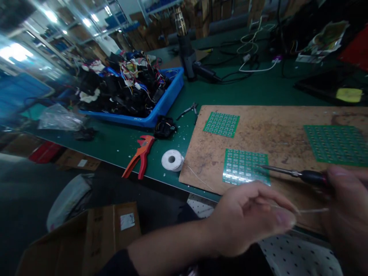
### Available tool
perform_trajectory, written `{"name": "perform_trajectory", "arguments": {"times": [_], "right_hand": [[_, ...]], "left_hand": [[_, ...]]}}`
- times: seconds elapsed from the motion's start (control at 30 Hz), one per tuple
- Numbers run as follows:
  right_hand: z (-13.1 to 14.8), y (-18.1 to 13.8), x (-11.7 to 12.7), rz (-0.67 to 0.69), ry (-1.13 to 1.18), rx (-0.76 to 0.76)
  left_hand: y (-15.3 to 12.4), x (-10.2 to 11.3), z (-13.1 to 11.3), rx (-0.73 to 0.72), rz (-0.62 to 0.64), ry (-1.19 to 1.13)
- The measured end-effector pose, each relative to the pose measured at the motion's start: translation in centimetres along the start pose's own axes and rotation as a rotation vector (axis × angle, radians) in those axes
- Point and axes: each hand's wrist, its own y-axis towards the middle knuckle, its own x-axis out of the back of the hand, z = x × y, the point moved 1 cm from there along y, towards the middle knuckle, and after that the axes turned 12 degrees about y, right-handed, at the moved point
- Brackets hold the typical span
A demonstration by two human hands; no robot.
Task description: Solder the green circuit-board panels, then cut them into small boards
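Pinching a thin solder wire (313,210) between thumb and forefinger, the left hand (247,218) hung low over the near edge of the tabletop (244,88), its fingers pressed together on the strand. The wire's free end pointed toward the right hand (347,214). That hand was blurred at the frame's edge, but its fingers looked wrapped around the dark handle of a soldering iron (287,172).

The iron's tip lay at the right-hand side of the nearest green panel (241,166), touching it or just above it; the picture did not settle which. The wire end was well apart from the tip, so no solder was being fed at this moment. Whether any pads on that panel already carried solder was too fine to tell.

A second small panel (221,124) lay farther back on the brown work board (273,130), and a larger panel (336,143) lay to the right; no hand or tool touched either one. By that showing, the work was on the nearest panel, with the other two apparently waiting.

Off the board sat a white spool (172,160), a red wire stripper (140,153) and a blue bin (169,99) heaped with wired parts.
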Motion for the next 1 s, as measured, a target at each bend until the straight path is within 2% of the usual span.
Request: {"name": "perform_trajectory", "arguments": {"times": [0.1,0.17,0.27,0.37,0.43,0.57,0.7,1.0], "right_hand": [[-0.4,0.2,0.3,-0.055,0.05,-0.1],[-0.5,0.1,0.5,-0.068,0.09,-0.108],[-0.5,0.0,0.8,-0.071,0.115,-0.167],[-0.6,-0.4,1.0,-0.061,0.109,-0.222],[-0.7,-0.7,1.0,-0.059,0.098,-0.209],[-1.1,-1.2,0.7,-0.049,0.04,-0.105],[-1.3,-1.3,0.5,-0.046,-0.043,-0.033],[-1.0,-1.4,0.5,-0.004,-0.133,-0.022]], "left_hand": [[-0.1,1.4,0.0,-0.033,-0.179,0.009],[-0.3,2.8,-0.1,-0.074,-0.314,0.139],[-0.8,4.7,-0.5,-0.211,-0.491,0.582],[-0.9,5.8,-1.0,-0.364,-0.582,1.021],[-0.8,6.0,-1.1,-0.408,-0.616,1.15],[0.0,5.5,-0.8,-0.46,-0.678,1.204],[0.7,5.0,-0.4,-0.464,-0.657,1.165],[1.2,5.2,0.1,-0.419,-0.592,1.172]]}}
